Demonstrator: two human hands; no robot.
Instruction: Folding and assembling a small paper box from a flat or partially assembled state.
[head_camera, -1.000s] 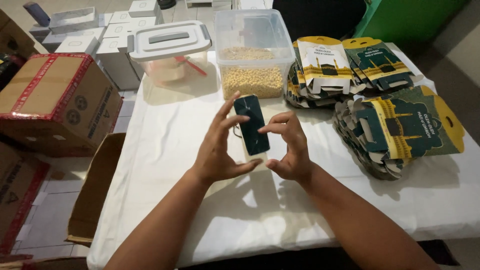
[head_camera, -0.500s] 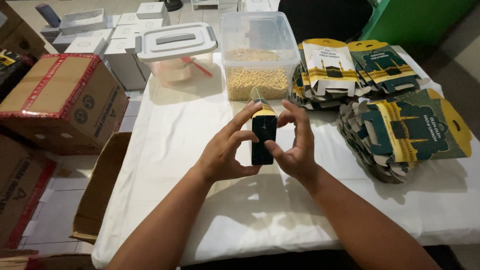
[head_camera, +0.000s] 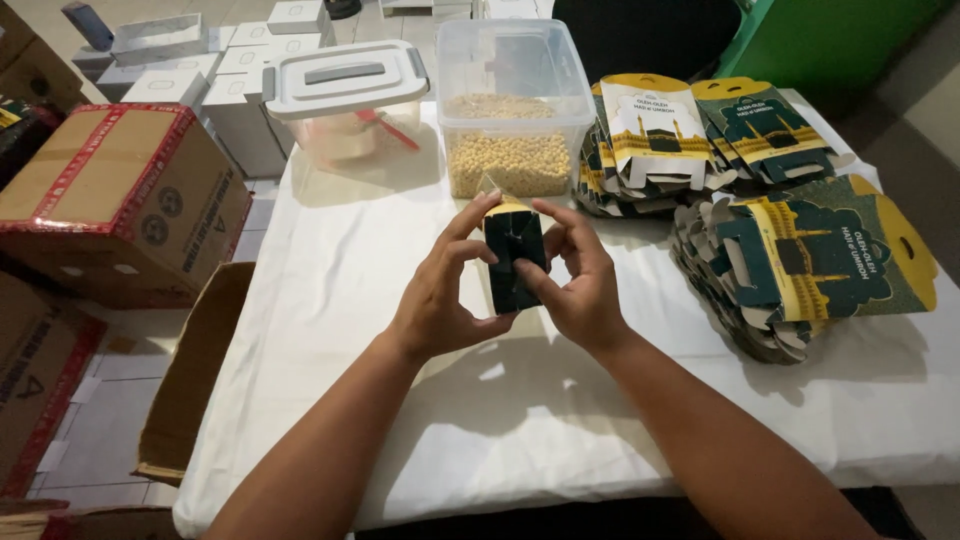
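2 hands, left hand (head_camera: 440, 295) and right hand (head_camera: 575, 280), gripping small dark-green carton (head_camera: 514, 255) (yellow top), flat green-and-yellow cartons (head_camera: 800, 260) stacked right

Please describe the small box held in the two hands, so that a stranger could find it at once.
On the white-covered table, in front of the clear plastic tub of yellow grains, the left hand and right hand hold a small dark green cardboard box. Unlike the flat stacked green and yellow cartons nearby, it is folded up.
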